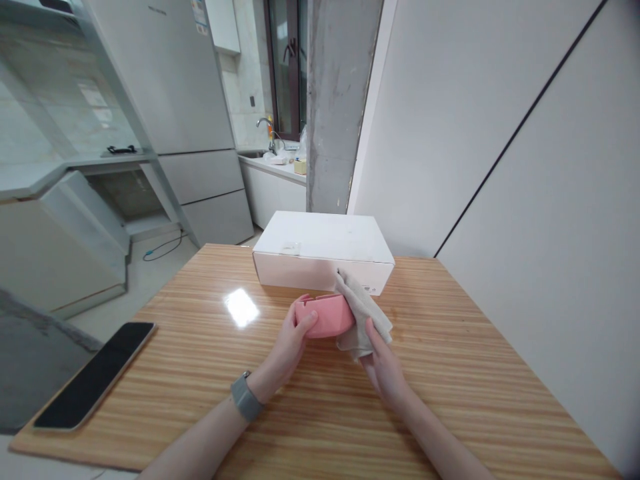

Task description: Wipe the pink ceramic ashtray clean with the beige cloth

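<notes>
A smooth pink box-shaped object (329,317), with a notch along its top edge, is held above the wooden table. Its left end sits in my left hand (290,340), thumb on the near face and fingers behind; a grey band is on that wrist. My right hand (383,367) grips a light grey cloth (364,313) with the thumb on top. The cloth lies against the right end of the pink object and covers part of it. What exactly the pink object is, I cannot tell.
A closed white cardboard box (325,250) stands just beyond my hands on the wooden table (200,360). A dark phone-like slab (97,377) lies at the left edge. A pale wall (500,220) borders the right side; a fridge (165,87) and a sink counter stand behind.
</notes>
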Available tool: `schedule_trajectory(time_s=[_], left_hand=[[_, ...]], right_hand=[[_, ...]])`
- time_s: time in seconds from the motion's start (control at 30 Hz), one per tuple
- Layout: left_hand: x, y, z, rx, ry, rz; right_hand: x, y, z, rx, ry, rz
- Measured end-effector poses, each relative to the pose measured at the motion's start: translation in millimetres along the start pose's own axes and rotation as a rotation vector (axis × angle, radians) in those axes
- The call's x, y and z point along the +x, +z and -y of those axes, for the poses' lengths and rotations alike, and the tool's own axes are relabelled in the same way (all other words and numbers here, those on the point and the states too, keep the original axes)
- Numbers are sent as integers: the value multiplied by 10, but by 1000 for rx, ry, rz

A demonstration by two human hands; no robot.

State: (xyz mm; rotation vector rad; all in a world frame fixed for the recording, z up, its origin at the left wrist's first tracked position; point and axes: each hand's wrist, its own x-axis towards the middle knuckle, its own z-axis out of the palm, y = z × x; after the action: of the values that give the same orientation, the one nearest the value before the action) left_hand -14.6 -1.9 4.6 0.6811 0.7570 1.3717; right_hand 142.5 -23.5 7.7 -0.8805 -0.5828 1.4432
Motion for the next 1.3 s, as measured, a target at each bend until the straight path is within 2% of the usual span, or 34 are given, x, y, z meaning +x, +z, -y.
schedule_trajectory(time_s=[0.17,0.4,0.63,0.9,1.1,1.3], left_hand=[[15,-9,-4,-99,-123,76],[-29,-34,-45,8,-26,200],[-42,-20,-50,-81,-106,275],[-51,-3,-59,-33,-18,179],[-50,4,-33,68,50,49],[-16,34,-44,-122,-107,140]], right_hand=[[57,-12,122,35,16,-12],[17,47,209,106,84,60],[-23,47,142,68,68,109],[-38,22,81,-4,-11,65],[-46,-8,-34,-75,-35,57],[48,-58,19,-36,-38,-15]])
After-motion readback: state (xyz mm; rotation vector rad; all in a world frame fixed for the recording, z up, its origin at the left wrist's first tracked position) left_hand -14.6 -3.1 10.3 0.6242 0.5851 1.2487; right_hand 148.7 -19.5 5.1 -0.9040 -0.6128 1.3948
